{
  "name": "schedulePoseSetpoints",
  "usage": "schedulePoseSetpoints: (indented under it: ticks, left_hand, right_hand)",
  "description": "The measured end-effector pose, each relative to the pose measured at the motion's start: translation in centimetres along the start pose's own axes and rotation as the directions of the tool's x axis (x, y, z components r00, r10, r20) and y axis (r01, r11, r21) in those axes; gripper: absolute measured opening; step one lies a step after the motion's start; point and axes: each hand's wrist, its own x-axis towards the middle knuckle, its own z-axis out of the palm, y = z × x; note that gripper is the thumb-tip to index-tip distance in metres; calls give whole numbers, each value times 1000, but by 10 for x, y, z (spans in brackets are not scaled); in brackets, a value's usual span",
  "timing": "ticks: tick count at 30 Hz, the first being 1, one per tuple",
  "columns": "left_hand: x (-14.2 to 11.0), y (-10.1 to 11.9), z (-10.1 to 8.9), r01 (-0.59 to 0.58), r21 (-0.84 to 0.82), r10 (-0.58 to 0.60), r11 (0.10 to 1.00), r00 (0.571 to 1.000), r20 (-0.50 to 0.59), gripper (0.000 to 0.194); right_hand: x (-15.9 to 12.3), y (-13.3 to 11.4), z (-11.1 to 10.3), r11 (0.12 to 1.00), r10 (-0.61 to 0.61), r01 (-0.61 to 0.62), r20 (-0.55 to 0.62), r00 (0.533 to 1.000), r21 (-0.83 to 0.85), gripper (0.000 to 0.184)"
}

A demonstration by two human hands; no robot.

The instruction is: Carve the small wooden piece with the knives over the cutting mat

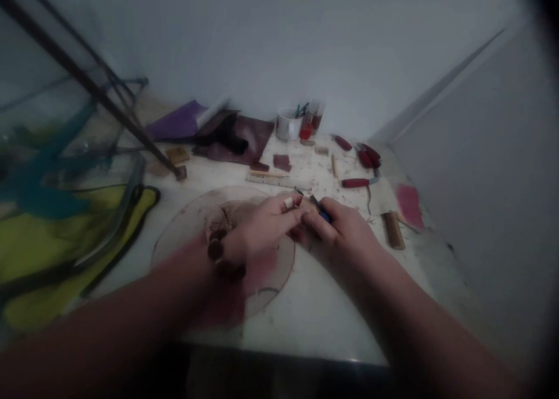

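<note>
Head view: right hand point(347, 233) pinches small blue-handled tool point(324, 211) in narrow grip; left hand point(262, 233) fingers close beside it, anything held hidden. Both over right edge of round clear plastic mat point(183, 239), mid-desk point(305, 323); hands braced together suit steady fine work.

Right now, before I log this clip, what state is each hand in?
Left hand: fingers extended, partly closed; cannot tell if it holds anything.
Right hand: closed, holding a small blue object.
</note>
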Motion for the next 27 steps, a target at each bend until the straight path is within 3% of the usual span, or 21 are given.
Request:
schedulePoseSetpoints:
  ticks: [7, 10, 15, 21, 27]
  left_hand:
    - [0, 1, 3, 15, -52, -16, 999, 1000, -26, 34]
    - [0, 1, 3, 14, -105, -20, 994, 998, -61, 39]
    - [0, 1, 0, 26, -176, -44, 984, 994, -101, 43]
    - [-1, 3, 1, 29, -193, -56, 981, 989, -137, 42]
    - [-1, 9, 4, 7, -184, -35, 983, 988, -148, 33]
  right_hand:
    - [4, 7, 0, 998, 10, -7, -44, 999, 67, 49]
    - [8, 10, -2, 976, 26, -6, -89, 996, 220, 39]
    - [13, 20, -5, 798, 141, -107, -11, 990, 593, 31]
    - [17, 32, -9, 602, 247, -188, 43, 968, 776, 28]
    - [14, 21, -11, 585, 274, -209, 52, 960, 784, 42]
